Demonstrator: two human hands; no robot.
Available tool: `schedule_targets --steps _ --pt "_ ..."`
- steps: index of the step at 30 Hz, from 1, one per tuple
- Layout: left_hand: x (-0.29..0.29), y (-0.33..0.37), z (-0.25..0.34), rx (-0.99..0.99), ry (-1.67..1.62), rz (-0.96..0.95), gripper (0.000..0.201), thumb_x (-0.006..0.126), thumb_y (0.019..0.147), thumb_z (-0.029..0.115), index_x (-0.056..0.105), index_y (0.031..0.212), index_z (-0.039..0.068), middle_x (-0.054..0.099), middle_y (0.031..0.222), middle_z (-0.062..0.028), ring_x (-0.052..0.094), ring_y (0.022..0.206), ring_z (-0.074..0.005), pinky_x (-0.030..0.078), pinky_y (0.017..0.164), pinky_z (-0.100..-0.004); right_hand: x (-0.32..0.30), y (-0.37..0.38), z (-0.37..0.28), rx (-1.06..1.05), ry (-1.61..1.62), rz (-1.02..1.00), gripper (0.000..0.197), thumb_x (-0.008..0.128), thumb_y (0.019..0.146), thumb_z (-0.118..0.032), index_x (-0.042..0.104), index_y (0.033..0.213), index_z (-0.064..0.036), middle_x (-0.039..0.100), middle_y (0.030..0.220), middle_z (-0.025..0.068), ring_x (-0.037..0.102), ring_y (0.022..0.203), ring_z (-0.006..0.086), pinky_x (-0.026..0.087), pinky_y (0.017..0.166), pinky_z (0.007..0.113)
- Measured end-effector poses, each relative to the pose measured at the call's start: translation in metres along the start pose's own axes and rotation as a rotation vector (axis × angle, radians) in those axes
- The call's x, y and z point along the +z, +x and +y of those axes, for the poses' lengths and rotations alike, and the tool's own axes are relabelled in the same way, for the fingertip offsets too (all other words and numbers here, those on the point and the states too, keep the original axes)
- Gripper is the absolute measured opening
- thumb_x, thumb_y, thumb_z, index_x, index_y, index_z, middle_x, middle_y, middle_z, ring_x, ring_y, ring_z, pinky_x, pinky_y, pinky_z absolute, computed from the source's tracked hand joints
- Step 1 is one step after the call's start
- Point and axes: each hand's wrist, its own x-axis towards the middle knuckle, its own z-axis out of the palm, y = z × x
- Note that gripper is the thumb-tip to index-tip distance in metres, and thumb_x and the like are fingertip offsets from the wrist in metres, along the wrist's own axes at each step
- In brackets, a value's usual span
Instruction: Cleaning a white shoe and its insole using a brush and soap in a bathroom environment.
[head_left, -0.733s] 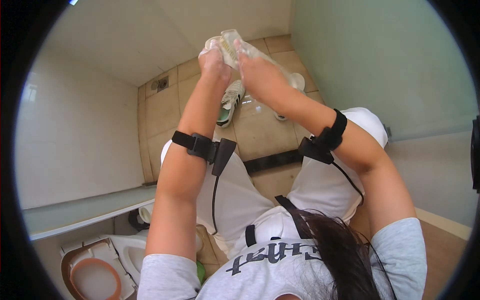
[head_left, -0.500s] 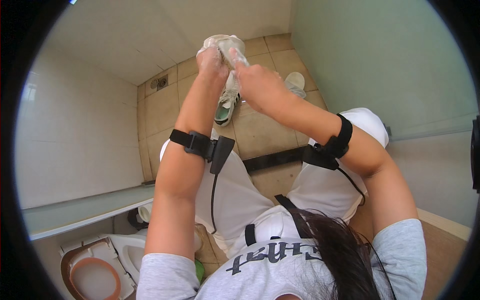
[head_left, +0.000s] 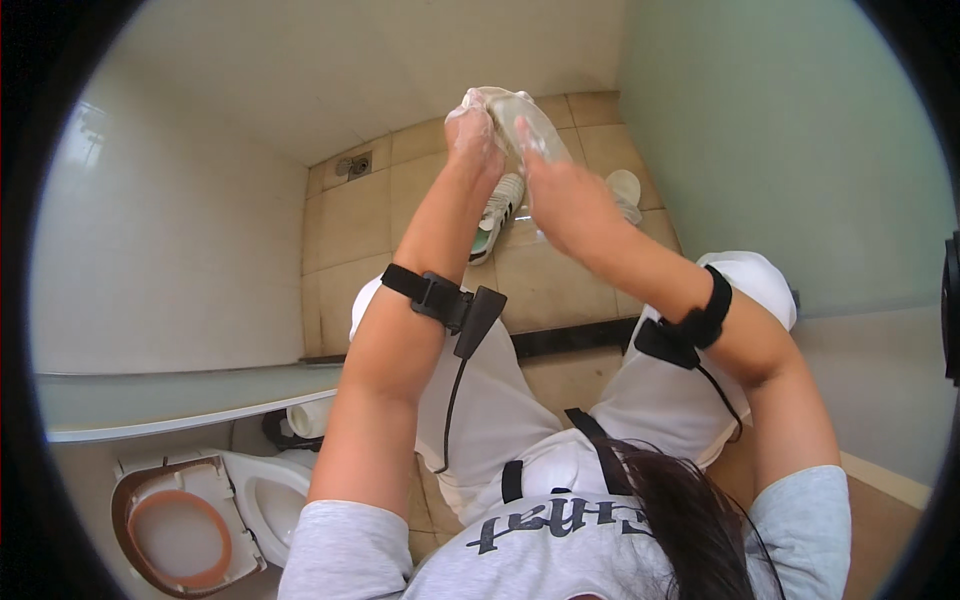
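Note:
Above the tiled floor, at the upper middle, my left hand (head_left: 472, 130) is wet with white suds. Its fingers are closed around a pale, soapy shoe (head_left: 490, 93), mostly hidden by the hands. From the right, my right hand (head_left: 568, 195) grips a whitish brush (head_left: 543, 132) pressed against that shoe, one finger stretched along its back. The brush's bristles are hidden. Just below the hands, a white sneaker (head_left: 497, 215) with dark stripes and a green insole stands on the tiles.
A pale rounded object (head_left: 624, 187) lies partly behind my right wrist. A floor drain (head_left: 354, 166) is at the far left. Greenish panel (head_left: 760, 150) bounds the right side. A dark threshold strip (head_left: 570, 338) crosses between my knees. The toilet (head_left: 262, 500) stands at lower left.
The whole view has shifted, so everything sits further right and lower. My right hand and the brush have moved slightly along the shoe, which remains in my left hand.

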Motion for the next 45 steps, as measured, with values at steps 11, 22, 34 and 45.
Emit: schedule_targets --steps 11,22,34,45 --pt "0.031 -0.033 -0.007 0.014 0.209 0.001 0.025 0.043 0.100 0.020 0.053 0.109 -0.001 0.059 0.099 -0.0111 0.057 0.085 -0.0205 0.050 0.075 -0.0367 -0.009 0.032 0.035 0.112 -0.005 0.157 0.058 0.041 0.092 -0.013 0.022 0.145 -0.0027 0.065 0.081 0.0253 0.063 0.076 0.0431 0.050 0.071 0.052" --pt "0.012 -0.016 0.009 -0.090 -0.012 -0.020 0.031 0.040 0.101 0.022 0.049 0.112 -0.005 0.061 0.103 -0.0183 0.061 0.096 -0.0298 0.053 0.087 -0.0439 -0.006 -0.016 -0.008 -0.002 -0.027 -0.047 0.068 0.048 0.083 -0.006 0.021 0.143 0.0083 0.066 0.076 0.0235 0.067 0.069 0.0374 0.054 0.064 0.047" --pt "0.026 -0.025 0.000 -0.060 0.041 -0.002 0.026 0.043 0.100 0.022 0.052 0.111 -0.001 0.059 0.104 -0.0115 0.059 0.092 -0.0236 0.051 0.080 -0.0377 -0.005 0.033 0.024 0.076 0.001 0.169 0.067 0.045 0.084 -0.006 0.018 0.146 -0.0006 0.064 0.080 0.0259 0.063 0.074 0.0421 0.050 0.069 0.051" --pt "0.004 -0.004 0.003 0.002 -0.100 0.027 0.030 0.038 0.102 0.021 0.051 0.107 -0.006 0.058 0.102 -0.0152 0.060 0.088 -0.0272 0.054 0.077 -0.0416 -0.002 -0.012 -0.004 -0.026 -0.003 -0.018 0.067 0.045 0.084 -0.007 0.019 0.143 0.0081 0.065 0.078 0.0248 0.066 0.072 0.0385 0.053 0.067 0.049"
